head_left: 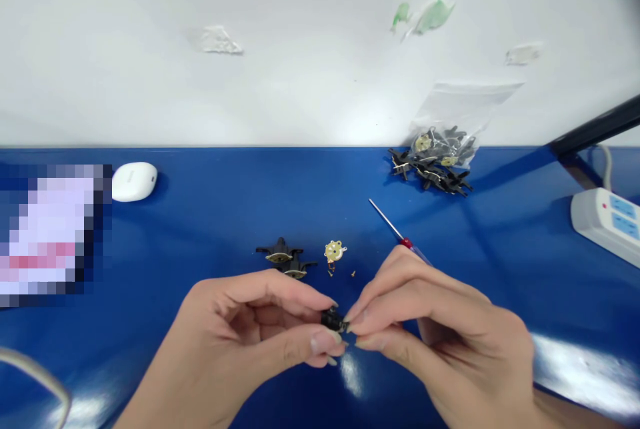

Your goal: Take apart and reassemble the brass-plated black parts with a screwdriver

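My left hand pinches a small black plastic part between thumb and fingers, low in the middle of the view. My right hand is closed too, its thumb and fingertips meeting at the right end of that same part. The fingers hide much of its shape. Just beyond my hands lie two black plastic housings with brass-coloured discs. To their right is a loose round brass-coloured plate, with several tiny screws near it.
A screwdriver with a red and clear handle lies partly behind my right hand. Black parts, some in a clear plastic bag, are piled by the wall. A white case, a blurred-out screen and a power strip flank the blue table.
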A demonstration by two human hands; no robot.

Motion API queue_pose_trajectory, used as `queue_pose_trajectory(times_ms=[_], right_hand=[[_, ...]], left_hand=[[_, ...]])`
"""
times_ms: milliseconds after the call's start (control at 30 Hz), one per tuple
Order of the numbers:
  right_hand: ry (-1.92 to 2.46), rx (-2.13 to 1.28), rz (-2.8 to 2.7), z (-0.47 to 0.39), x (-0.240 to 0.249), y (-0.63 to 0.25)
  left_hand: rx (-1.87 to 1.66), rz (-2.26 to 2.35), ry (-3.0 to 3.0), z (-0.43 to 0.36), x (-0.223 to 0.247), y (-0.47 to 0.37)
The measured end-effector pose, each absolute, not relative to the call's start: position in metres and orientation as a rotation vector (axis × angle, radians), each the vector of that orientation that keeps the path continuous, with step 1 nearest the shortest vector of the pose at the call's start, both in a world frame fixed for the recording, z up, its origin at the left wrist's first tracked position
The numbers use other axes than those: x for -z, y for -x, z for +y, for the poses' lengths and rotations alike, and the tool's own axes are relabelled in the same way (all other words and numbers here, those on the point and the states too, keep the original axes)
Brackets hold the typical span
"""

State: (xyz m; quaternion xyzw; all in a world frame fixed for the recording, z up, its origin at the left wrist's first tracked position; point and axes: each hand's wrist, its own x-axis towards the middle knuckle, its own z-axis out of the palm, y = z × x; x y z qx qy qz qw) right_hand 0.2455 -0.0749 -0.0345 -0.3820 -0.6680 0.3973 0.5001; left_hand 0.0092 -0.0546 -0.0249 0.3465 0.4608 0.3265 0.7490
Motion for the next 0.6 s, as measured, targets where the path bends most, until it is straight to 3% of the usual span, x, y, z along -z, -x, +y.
queue_pose_trajectory(times_ms=[600], right_hand=[[0.979,-0.959,-1.566,-0.0764,0.036,-0.2422]], left_hand=[[-0.725,1.005,-0.72,-0.0554,0.0275,-0.0101]])
